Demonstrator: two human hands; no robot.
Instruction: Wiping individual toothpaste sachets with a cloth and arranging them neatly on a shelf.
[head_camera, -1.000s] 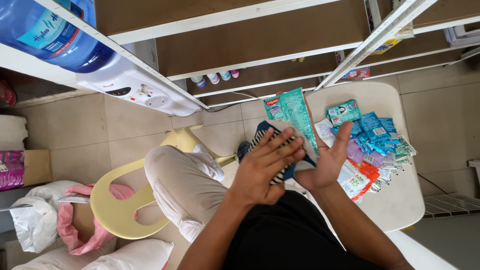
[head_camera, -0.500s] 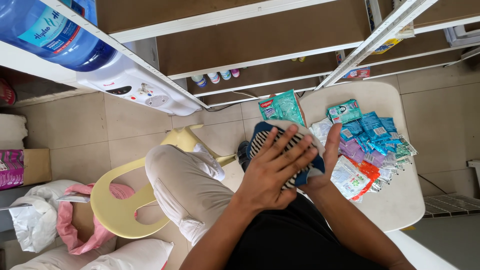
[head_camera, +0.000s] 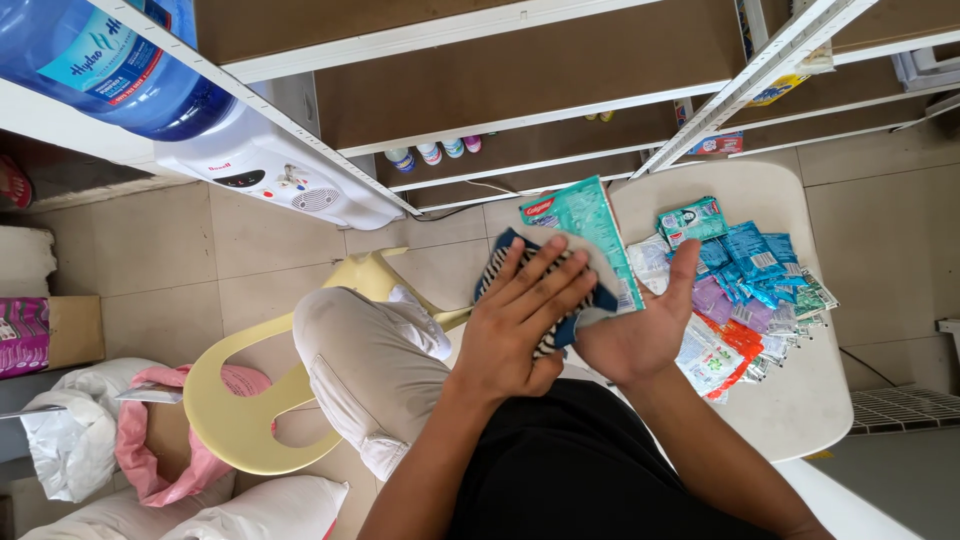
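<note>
My left hand (head_camera: 520, 325) lies flat with its fingers spread, and the fingertips rest on the lower part of a teal sachet strip (head_camera: 585, 225). To the right, my right hand (head_camera: 640, 335) is palm up under the strip's lower end, thumb raised, and holds it. Behind the fingers a blue striped slipper (head_camera: 500, 265) shows on the floor. A pile of blue, teal, purple and orange sachets (head_camera: 750, 290) lies on the white round table (head_camera: 800, 400) just right of my right hand.
A yellow plastic chair (head_camera: 240, 420) stands to the left by my knee. A water dispenser (head_camera: 270, 175) with a blue bottle is at upper left. Wooden shelves with white rails (head_camera: 500, 110) run across the top. White and pink bags (head_camera: 110, 440) lie at lower left.
The teal strip has dropped slightly and tilted. My right hand has moved down and left under it, closer to my left hand, which keeps its fingers spread.
</note>
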